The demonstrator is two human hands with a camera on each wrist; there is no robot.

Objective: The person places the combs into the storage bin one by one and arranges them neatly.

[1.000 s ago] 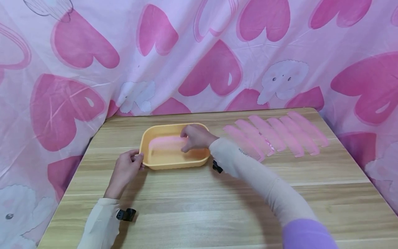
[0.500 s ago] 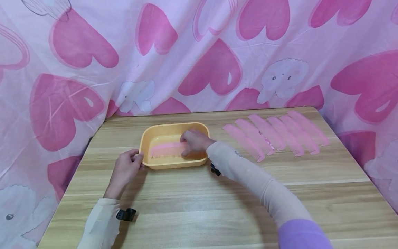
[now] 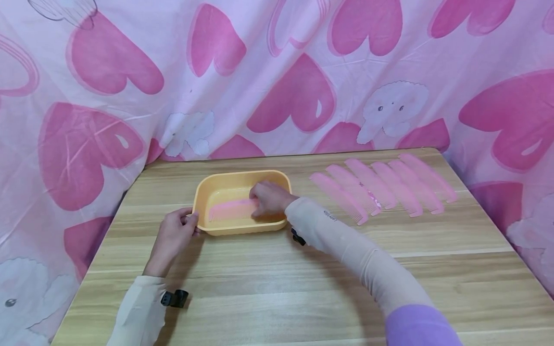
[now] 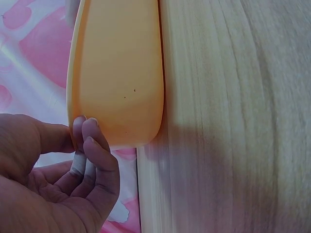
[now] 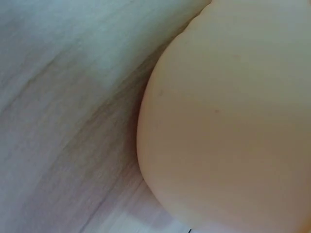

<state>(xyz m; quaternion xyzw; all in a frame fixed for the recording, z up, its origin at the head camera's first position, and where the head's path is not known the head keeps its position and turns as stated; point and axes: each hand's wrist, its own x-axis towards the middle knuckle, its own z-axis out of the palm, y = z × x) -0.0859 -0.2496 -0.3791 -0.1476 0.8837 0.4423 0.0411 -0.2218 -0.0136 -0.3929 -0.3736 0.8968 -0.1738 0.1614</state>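
A yellow plastic basin (image 3: pixel 242 229) stands on the wooden table. At its left end my left hand (image 3: pixel 175 235) pinches the rim between thumb and fingers; the left wrist view shows the thumb on one side of the rim (image 4: pixel 73 92) and fingertips on the other. Inside the basin lies a pink comb (image 3: pixel 231 210), teeth toward me. My right hand (image 3: pixel 270 199) reaches over the right side into the basin and grips the comb's right end, which the hand hides. Only the basin's outer wall (image 5: pixel 228 121) and the table show in the right wrist view.
Several more pink combs (image 3: pixel 383 187) lie slanted in a row on the table, right of the basin. A pink curtain (image 3: pixel 285 86) with hearts hangs behind the table's back edge. Wood tabletop (image 3: pixel 259 288) stretches in front of the basin.
My right hand has moved slightly down and toward me with the comb, which now lies lower in the basin. The left hand has kept its hold on the rim.
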